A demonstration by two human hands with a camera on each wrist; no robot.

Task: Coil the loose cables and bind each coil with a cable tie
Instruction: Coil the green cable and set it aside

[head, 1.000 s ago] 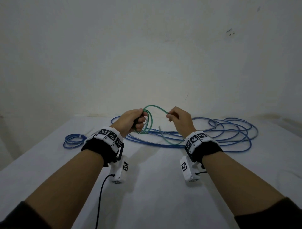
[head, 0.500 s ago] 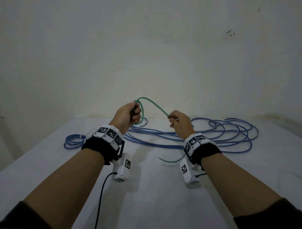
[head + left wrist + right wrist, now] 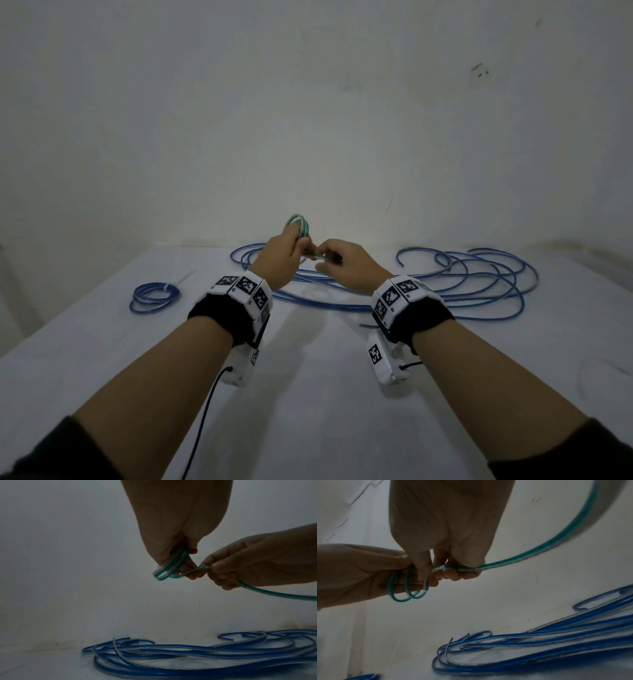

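The left hand (image 3: 281, 260) gripped a small coil of green cable (image 3: 298, 226), fingers curled round its loops, raised above the table (image 3: 308, 394) at about twelve o'clock from the person. The right hand (image 3: 346, 267) was just beside it at three o'clock, pinching the free run of that cable, whose tail trailed back under the right wrist. The loops looked springy and only loosely stacked, so a slack grip could probably have let them pop open. The tail might also have snagged on the loose blue cable (image 3: 462, 281) sprawled beneath the hands from twelve to two o'clock. A small blue coil (image 3: 154, 296), apparently already tied, lay at ten o'clock. I could not see a spare tie near at hand.
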